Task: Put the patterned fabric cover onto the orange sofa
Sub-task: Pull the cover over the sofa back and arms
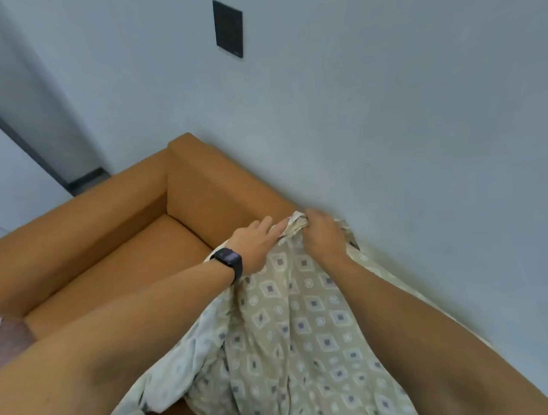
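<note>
Right hand [325, 233] fingers bunch the diamond-patterned fabric cover [302, 330] on the smooth orange sofa [111, 219]; left hand [257, 242] fingers lie straight on it.

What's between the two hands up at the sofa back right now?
In the head view, only a bunched edge of the patterned cover spans from left hand to right hand, over the orange sofa backrest.
</note>
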{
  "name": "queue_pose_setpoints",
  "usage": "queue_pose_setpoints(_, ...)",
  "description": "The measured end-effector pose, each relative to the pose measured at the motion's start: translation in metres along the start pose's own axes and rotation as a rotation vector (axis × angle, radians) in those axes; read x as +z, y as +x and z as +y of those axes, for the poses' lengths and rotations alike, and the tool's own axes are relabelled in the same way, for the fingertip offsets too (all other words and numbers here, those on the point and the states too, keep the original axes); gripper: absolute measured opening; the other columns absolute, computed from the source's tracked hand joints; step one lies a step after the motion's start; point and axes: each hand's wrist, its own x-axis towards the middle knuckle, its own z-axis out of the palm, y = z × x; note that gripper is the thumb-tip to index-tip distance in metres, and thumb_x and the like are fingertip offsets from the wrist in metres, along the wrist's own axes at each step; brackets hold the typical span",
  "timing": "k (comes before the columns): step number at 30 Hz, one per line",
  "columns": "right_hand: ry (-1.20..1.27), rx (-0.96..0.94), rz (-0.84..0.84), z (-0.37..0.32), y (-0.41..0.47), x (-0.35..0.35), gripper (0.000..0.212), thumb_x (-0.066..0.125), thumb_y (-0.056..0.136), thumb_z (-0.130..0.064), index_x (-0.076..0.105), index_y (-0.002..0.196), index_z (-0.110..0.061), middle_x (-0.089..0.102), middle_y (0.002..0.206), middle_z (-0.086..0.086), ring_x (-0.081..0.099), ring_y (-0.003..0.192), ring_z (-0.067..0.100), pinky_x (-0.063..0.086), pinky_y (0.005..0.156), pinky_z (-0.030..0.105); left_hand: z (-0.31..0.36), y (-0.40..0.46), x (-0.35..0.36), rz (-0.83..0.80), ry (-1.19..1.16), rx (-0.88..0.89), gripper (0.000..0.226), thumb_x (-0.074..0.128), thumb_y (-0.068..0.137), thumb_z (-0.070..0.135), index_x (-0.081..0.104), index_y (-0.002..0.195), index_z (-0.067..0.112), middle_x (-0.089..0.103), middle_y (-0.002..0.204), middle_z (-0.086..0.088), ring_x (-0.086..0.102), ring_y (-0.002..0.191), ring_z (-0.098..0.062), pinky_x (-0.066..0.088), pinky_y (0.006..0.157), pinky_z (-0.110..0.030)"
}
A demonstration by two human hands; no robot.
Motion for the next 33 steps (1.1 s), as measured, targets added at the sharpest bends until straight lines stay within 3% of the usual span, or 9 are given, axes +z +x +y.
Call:
queue_pose_setpoints(3, 0.008, 0.177, -0.006, 0.013, -0.002, -0.009, 0.020, 0.041, 0.095, -0.012, 0.053, 0.111, -0.014, 0.066, 0.101, 0.013, 0.064, 0.095, 0.038, 0.044, 0.072, 0.039, -0.014, -0.021, 0.020, -0.012, 0.042, -0.219, 0.084, 0.060, 0.086, 0.006, 0.017, 0.155, 0.027, 0.041, 0.126, -0.006, 0.049, 0.102, -0.031, 0.042, 0.074, -0.039)
queue_pose_setpoints(7, 0.160, 0.365, 0.026, 0.025, 0.003, -0.016, 0.021, 0.039, 0.095, -0.011, 0.052, 0.111, -0.010, 0.064, 0.106, 0.018, 0.063, 0.096, 0.042, 0.052, 0.079, 0.043, -0.060, -0.034, 0.020, -0.127, -0.015, -0.445, 0.027, 0.047, 0.095, 0.008, 0.054, 0.119, 0.020, 0.048, 0.121, -0.008, 0.048, 0.108, -0.032, 0.041, 0.074, -0.040)
queue_pose_setpoints(14, 0.296, 0.497, 0.058, 0.019, 0.004, -0.017, 0.018, 0.045, 0.095, -0.006, 0.050, 0.112, -0.006, 0.065, 0.107, 0.019, 0.061, 0.089, 0.038, 0.051, 0.075, 0.044, -0.136, -0.052, 0.004, -0.268, 0.023, -0.779, 0.028, 0.041, 0.100, 0.011, 0.067, 0.111, 0.013, 0.064, 0.112, -0.010, 0.062, 0.094, -0.031, 0.052, 0.080, -0.039)
queue_pose_setpoints(21, 0.519, 0.571, 0.159, 0.014, 0.010, -0.048, 0.019, 0.043, 0.099, -0.015, 0.050, 0.116, -0.010, 0.066, 0.107, 0.019, 0.061, 0.090, 0.036, 0.050, 0.077, 0.040, -0.217, 0.054, -0.173, 0.452, -0.425, -0.880, 0.021, 0.048, 0.096, 0.013, 0.060, 0.110, 0.004, 0.065, 0.110, -0.020, 0.059, 0.086, -0.034, 0.048, 0.075, -0.041)
queue_pose_setpoints(23, 0.662, 0.509, 0.183, -0.008, 0.014, -0.070, 0.042, 0.047, 0.103, -0.027, 0.039, 0.142, -0.015, 0.062, 0.127, 0.017, 0.059, 0.114, 0.038, 0.043, 0.084, 0.034, -0.201, 0.093, -0.214, 0.571, -0.812, -0.848, 0.055, 0.052, 0.094, 0.027, 0.036, 0.145, 0.014, 0.053, 0.132, -0.017, 0.056, 0.107, -0.037, 0.049, 0.092, -0.045)
queue_pose_setpoints(26, 0.804, 0.439, 0.075, -0.029, 0.006, -0.076, 0.085, 0.053, 0.101, -0.046, -0.003, 0.161, -0.022, 0.039, 0.157, 0.006, 0.040, 0.142, 0.030, 0.035, 0.108, 0.038, -0.161, 0.109, -0.198, 0.337, -0.908, -0.702, 0.111, 0.069, 0.082, 0.057, -0.007, 0.158, 0.032, 0.013, 0.164, -0.015, 0.031, 0.145, -0.038, 0.033, 0.116, -0.051)
queue_pose_setpoints(28, 0.862, 0.390, 0.035, -0.025, -0.003, -0.056, 0.099, 0.060, 0.097, -0.046, -0.016, 0.159, -0.031, 0.028, 0.163, 0.001, 0.034, 0.147, 0.029, 0.031, 0.118, 0.044, -0.136, 0.100, -0.145, 0.387, -0.871, -0.539, 0.098, 0.069, 0.090, 0.032, 0.001, 0.160, 0.025, -0.003, 0.166, -0.013, 0.018, 0.152, -0.031, 0.025, 0.119, -0.041)
queue_pose_setpoints(30, 0.832, 0.387, -0.042, -0.018, -0.010, -0.036, 0.102, 0.062, 0.096, -0.038, -0.020, 0.156, -0.037, 0.021, 0.166, -0.002, 0.032, 0.148, 0.029, 0.033, 0.118, 0.047, -0.112, 0.077, -0.082, 0.399, -0.780, -0.423, 0.074, 0.060, 0.093, 0.011, 0.022, 0.157, 0.019, 0.016, 0.162, -0.013, 0.025, 0.148, -0.031, 0.028, 0.117, -0.038)
queue_pose_setpoints(33, 0.735, 0.445, -0.168, -0.012, -0.023, -0.014, 0.091, 0.051, 0.103, -0.040, -0.019, 0.158, -0.025, 0.026, 0.162, 0.000, 0.049, 0.135, 0.035, 0.056, 0.085, 0.029, -0.087, 0.032, 0.016, 0.160, -0.791, -0.397, 0.049, 0.054, 0.095, 0.031, 0.044, 0.143, 0.030, 0.047, 0.145, -0.003, 0.049, 0.131, -0.027, 0.042, 0.111, -0.040)
